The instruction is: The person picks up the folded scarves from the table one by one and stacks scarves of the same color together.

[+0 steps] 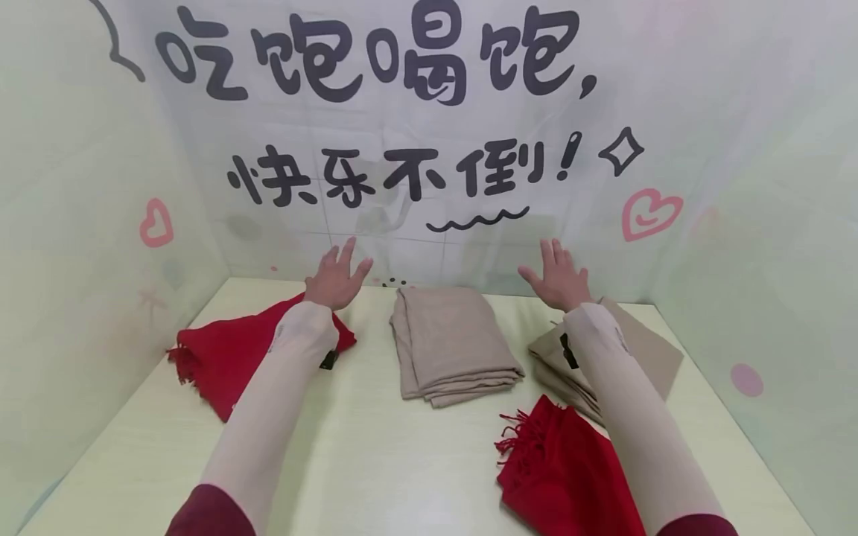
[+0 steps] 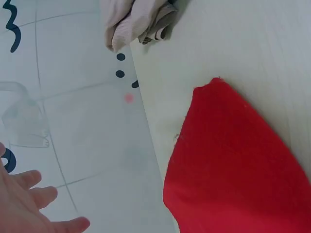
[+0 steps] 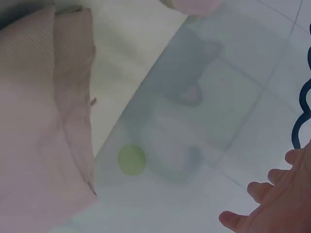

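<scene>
My left hand [image 1: 337,277] is raised with fingers spread, near the far edge of the table and above a red fringed scarf [image 1: 231,350]. Nothing is in it; the left wrist view shows the same hand [image 2: 24,206] apart from the red cloth [image 2: 233,160]. On the other side my right hand [image 1: 558,277] is also held up, fingers extended and empty, over a folded beige cloth [image 1: 646,346]. Between the hands lies a second beige cloth [image 1: 459,342], folded into a layered rectangle. Another red fringed scarf [image 1: 570,469] lies at front right, partly hidden by my right forearm.
A pale table [image 1: 375,461] carries all the cloths. Behind it stands a white backdrop [image 1: 415,253] with large dark lettering, and similar pale sheets [image 1: 87,298] close off both sides. Small dark devices [image 1: 569,351] are strapped at the wrists.
</scene>
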Tool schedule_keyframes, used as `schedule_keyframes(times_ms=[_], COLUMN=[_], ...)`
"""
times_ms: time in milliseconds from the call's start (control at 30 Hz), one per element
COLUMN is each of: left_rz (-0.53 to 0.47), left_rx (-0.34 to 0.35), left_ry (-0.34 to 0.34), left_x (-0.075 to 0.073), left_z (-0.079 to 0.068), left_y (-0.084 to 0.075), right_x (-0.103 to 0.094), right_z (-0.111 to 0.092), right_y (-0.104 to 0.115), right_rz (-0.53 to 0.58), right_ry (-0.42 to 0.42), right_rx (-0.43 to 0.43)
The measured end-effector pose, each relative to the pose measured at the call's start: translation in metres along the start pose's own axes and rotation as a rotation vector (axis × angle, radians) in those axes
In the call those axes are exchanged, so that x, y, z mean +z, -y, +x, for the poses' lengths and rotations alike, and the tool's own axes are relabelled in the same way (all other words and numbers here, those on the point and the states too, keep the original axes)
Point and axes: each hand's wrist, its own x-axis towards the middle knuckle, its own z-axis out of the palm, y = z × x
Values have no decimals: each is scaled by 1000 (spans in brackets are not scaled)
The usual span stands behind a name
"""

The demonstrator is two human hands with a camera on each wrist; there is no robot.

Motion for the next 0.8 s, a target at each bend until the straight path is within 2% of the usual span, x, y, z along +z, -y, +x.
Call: schedule_keyframes(times_ms=[67,167,333,433,567,700,800], left_rz=[-62,-83,-181,-280,-315,-321,-313], left_rx=[-11,6,56,55,30,5,-11], left_ry=[11,39,143,207,258,273,273], left_x=[2,6,10,16,25,35,46], left_z=[2,4,5,9,13,16,20], left_y=[-1,-4,-15,-19,-21,-25,-29], right_x=[4,11,24,30,36,43,50], right_z=[-2,-7,-18,-25,-36,-50,-62], right_y=[-3,-6,-12,-12,-8,1,11], right_rz=[17,69,179,277,448,605,749], right_ry=[4,17,53,78,135,196,235], right_rx=[-6,-7,-7,-17,1,97,212])
